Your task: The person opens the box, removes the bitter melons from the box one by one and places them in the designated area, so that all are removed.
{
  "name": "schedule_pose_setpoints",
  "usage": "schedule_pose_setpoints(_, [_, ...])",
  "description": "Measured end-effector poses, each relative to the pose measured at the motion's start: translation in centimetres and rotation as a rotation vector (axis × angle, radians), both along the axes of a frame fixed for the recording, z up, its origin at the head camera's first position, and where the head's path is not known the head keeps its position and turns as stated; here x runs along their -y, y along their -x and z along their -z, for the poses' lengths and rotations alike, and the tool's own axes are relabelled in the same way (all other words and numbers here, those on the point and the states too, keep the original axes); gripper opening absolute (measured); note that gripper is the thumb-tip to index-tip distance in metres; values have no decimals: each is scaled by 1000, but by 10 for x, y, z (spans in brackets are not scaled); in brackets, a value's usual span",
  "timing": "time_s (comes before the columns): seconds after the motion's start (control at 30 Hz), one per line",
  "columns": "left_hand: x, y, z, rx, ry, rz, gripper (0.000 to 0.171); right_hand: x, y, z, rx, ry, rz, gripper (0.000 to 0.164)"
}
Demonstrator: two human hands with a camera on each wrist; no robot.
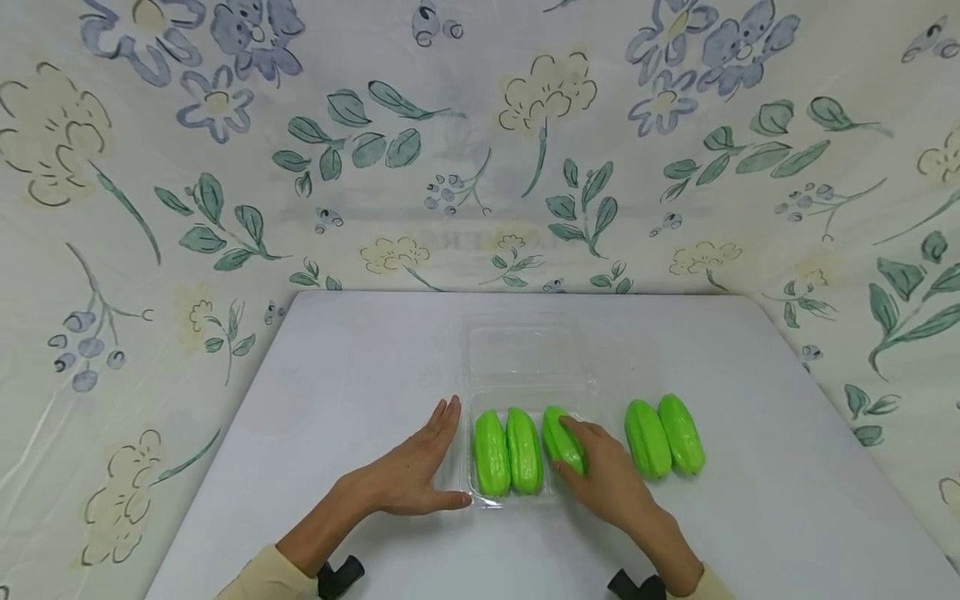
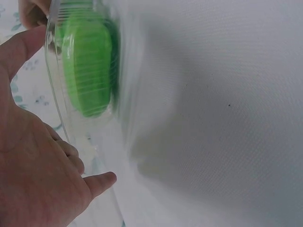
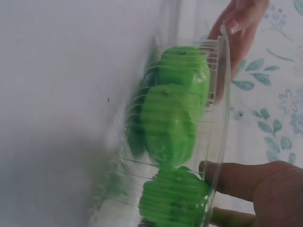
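Observation:
A clear plastic clamshell box (image 1: 489, 502) lies with its lid (image 1: 522, 350) folded back. Side by side in its left part are two bright green, ridged, oblong fruits, the left one (image 1: 492, 454) and its neighbour (image 1: 524, 451). My right hand (image 1: 609, 479) grips a third ridged green fruit (image 1: 561, 438) between thumb and fingers, inside the box's right part and slightly tilted. In the right wrist view this fruit (image 3: 174, 196) shows through the clear wall. My left hand (image 1: 411, 473) has its fingers spread beside the box, the thumb tip at the front left rim.
Two more ridged green fruits, one (image 1: 648, 439) leaning close to the other (image 1: 682, 434), lie on the white table (image 1: 360, 358) right of the box. Floral cloth (image 1: 480, 225) rises behind the table and along its sides.

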State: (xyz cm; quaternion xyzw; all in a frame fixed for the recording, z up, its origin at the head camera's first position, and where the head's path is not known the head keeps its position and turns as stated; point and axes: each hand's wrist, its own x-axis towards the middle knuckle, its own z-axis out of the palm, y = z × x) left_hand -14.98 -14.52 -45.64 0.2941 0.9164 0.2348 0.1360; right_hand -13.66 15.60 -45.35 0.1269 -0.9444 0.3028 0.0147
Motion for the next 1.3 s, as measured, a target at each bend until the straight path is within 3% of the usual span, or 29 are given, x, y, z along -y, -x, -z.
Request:
schedule_pose_setpoints(0.4, [-1,2,-2,-11,5,11,118,-12,-3,-17,-37,39,-4,64])
schedule_pose_setpoints(0.67, [-2,2,-3,-6,1,10,118,-27,-3,-30,-115,50,-4,62])
schedule_pose_setpoints(1.3, [-3,0,-3,-2,-9,-6,118,-69,-2,-47,-147,16,123,60])
